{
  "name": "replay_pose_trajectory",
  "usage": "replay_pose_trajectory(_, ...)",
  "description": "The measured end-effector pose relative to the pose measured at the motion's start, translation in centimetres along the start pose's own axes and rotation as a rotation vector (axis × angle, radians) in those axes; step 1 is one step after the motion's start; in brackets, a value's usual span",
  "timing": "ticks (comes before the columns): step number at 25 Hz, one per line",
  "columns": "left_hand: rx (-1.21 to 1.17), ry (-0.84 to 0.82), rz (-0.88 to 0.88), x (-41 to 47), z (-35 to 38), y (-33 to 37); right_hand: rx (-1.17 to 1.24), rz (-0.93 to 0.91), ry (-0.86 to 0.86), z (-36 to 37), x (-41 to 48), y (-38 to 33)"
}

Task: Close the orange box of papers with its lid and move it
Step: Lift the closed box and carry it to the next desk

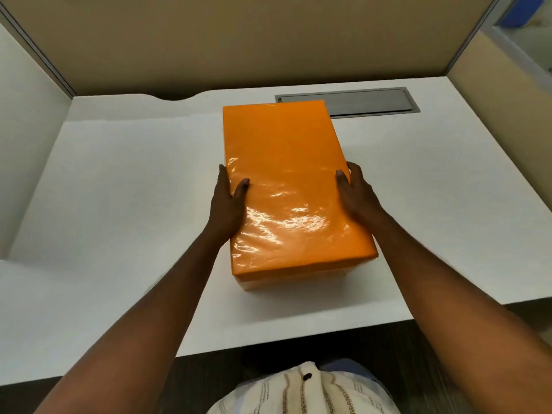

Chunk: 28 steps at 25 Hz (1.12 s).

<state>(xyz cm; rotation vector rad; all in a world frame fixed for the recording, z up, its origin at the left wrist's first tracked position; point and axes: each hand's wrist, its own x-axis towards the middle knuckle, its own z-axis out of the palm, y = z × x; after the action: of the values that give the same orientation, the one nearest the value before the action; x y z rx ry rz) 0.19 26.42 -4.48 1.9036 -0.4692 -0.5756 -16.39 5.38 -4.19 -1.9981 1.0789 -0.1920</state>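
Note:
The orange box (286,180) stands in the middle of the white desk (119,180), its glossy orange lid fully covering it so no papers show. My left hand (228,201) clasps the lid's left edge, thumb on top and fingers down the side. On the opposite edge, my right hand (355,192) holds the same way, thumb lying on the lid. Both forearms reach in from the near side of the desk.
A grey cable hatch (373,104) is set into the desk just behind and right of the box. Beige partition walls (239,40) enclose the desk at the back and on both sides. The desk's front edge runs close to my body.

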Motion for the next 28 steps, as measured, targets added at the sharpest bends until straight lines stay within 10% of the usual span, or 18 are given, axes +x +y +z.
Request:
replay_pose_trajectory(16,0.142,0.448,0.044,-3.9,-0.5,0.4,0.308,0.026,-0.071,-1.5,-0.8,1.7)
replay_pose_trajectory(28,-0.645,-0.035,-0.216,-8.1,-0.7,-2.9,1.083,0.205,-0.316,0.4,-6.0,5.3)
